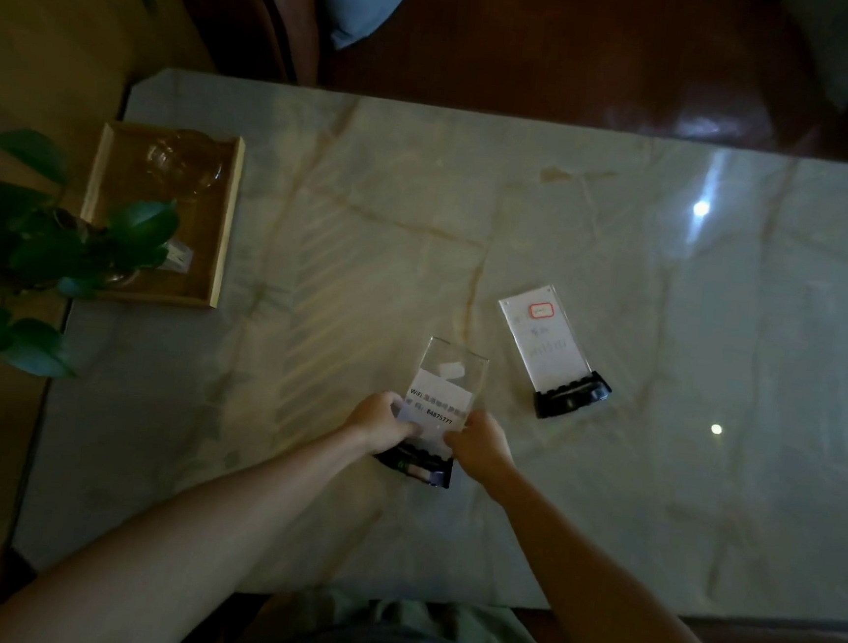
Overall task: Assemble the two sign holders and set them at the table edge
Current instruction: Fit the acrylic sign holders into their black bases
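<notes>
Near sign holder (442,410) mid-table (599,516); second sign holder (552,355) right, behind it; tray (228,222) far left.

Near sign holder (443,400) upright; second holder (555,356) lying flat.

A wooden tray (224,232) with a glass vessel (185,159) sits at the table's (370,204) left end — leafy plant (33,256) beside it.

Dim, underexposed. Two glare spots on glossy table (574,221), right side. Corners dark, edges bowed by wide-angle. Fine print soft.
</notes>
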